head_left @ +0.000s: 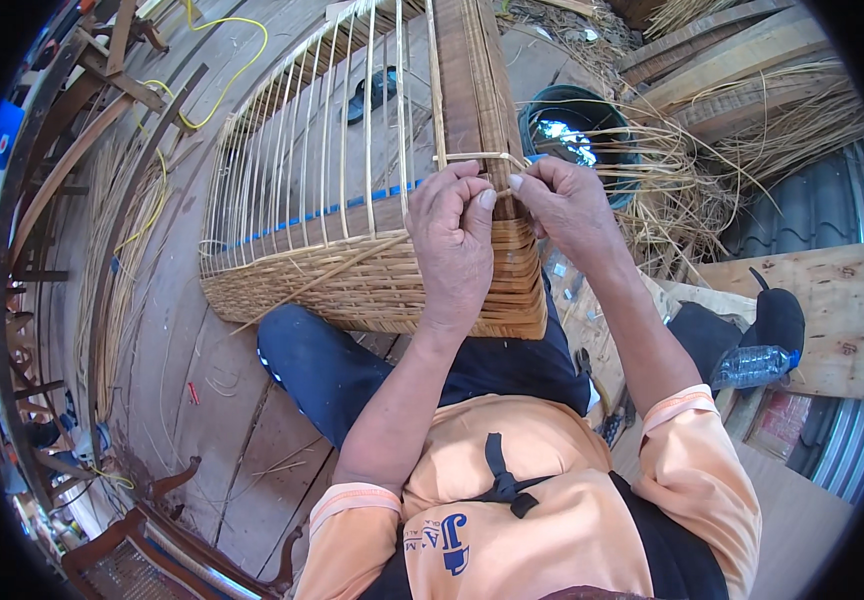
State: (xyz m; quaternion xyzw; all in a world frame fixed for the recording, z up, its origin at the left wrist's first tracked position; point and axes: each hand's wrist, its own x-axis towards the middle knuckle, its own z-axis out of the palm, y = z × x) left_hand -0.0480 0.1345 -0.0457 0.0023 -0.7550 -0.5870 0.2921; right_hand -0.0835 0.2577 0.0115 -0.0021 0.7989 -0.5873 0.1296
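A half-woven rattan frame (312,280) stands over my legs, with pale vertical strands and a woven lower band. Its upright wooden member (469,90) runs away from me at the right end, wrapped in rattan nearest me. My left hand (452,225) is closed at the left side of that member, thumb and fingers curled on a pale rattan strip (482,156) that crosses it. My right hand (562,205) pinches the same area from the right, thumb against the strip. Exactly which piece each fingertip holds is partly hidden.
A dark bucket (602,105) with water and protruding strips sits behind the right hand. Wooden planks (712,60), corrugated sheets (782,225), a plywood board (832,320) and a plastic bottle (752,368) lie right. Curved wooden pieces (72,150) and a yellow cord (247,70) lie left.
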